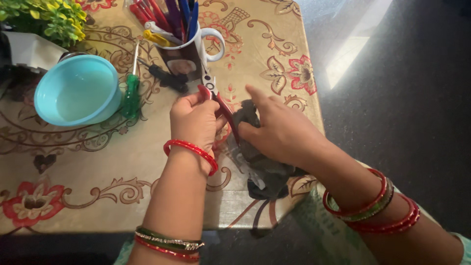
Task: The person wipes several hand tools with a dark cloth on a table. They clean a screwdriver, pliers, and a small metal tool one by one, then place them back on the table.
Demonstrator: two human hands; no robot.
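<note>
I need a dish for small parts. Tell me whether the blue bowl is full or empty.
Empty. The blue bowl stands upright beside the green screwdriver, and its bare, smooth inside shows down to the bottom.

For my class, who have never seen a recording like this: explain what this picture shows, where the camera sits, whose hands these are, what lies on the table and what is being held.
There is one picture, taken by a camera worn on a person's head, looking down at their own two bare hands. No machine is involved. The left hand grips red-handled pliers. The right hand presses on a dark, crumpled object lying at the table's near edge; what it is cannot be told. Both arms wear bangles. On the floral-patterned table lie a light blue bowl, a green-handled screwdriver, a mug full of pens, and a leafy green plant in the far corner.
</note>
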